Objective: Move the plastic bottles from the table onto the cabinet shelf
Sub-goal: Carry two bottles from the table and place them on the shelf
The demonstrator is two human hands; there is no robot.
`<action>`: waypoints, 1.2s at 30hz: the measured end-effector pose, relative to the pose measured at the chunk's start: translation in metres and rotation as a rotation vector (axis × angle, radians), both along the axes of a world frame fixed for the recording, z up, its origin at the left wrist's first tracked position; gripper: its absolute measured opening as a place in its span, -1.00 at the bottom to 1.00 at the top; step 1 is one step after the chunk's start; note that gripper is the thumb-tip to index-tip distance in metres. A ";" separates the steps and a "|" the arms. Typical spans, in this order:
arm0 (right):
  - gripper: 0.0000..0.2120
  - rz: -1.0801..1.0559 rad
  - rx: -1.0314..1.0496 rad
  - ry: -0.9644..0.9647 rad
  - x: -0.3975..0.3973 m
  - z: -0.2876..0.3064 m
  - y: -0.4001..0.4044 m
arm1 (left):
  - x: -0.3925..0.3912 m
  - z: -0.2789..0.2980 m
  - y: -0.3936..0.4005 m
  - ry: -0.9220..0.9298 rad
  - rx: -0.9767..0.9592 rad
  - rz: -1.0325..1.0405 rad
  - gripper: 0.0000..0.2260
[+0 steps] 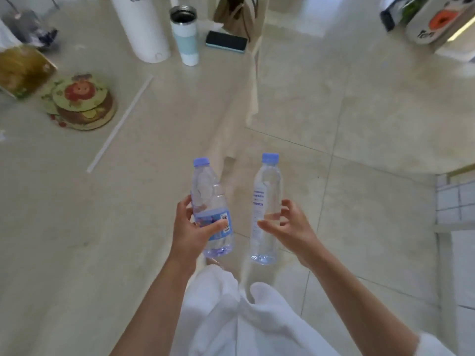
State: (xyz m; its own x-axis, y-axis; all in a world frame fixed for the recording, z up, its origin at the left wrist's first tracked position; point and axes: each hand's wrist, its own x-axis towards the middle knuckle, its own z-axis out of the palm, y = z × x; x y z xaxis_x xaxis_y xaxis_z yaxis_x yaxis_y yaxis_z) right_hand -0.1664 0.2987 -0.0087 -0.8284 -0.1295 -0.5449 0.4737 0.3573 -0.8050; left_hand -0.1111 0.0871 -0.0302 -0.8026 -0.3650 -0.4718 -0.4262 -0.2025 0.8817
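Note:
My left hand (189,231) grips a crumpled clear plastic bottle (209,199) with a blue cap and blue label, held upright and tilted slightly left, off the table's right edge. My right hand (288,227) holds a second clear bottle (266,209) with a blue cap and a white printed label, upright above the floor tiles, fingers curled round its middle. Both bottles are in the air in front of my body. The beige table (128,201) spreads to the left. A white tiled cabinet edge (455,201) shows at the far right.
On the table's far side stand a tall white cylinder (141,29), a white and pale-blue tumbler (185,34), a dark phone (226,41), a stack of patterned round coasters (82,101) and a long white straw (120,124). Pale floor tiles (359,124) fill the right.

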 end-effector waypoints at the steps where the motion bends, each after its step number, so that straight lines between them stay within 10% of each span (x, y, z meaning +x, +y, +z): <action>1: -0.46 -0.050 0.000 -0.010 0.008 0.000 0.023 | -0.001 0.000 0.020 -0.002 0.002 -0.050 -0.24; 36: -0.66 -1.510 -0.005 0.017 0.087 0.014 0.468 | -0.175 0.020 0.597 0.078 -0.005 -1.445 -0.29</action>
State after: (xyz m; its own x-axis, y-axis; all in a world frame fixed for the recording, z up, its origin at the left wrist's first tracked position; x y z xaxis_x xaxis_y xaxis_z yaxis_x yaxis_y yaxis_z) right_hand -0.0798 0.7666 0.0056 -0.1870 0.8233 -0.5360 0.3736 -0.4450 -0.8139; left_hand -0.2866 0.6838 -0.0104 -0.4871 0.7700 -0.4120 -0.2032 0.3589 0.9110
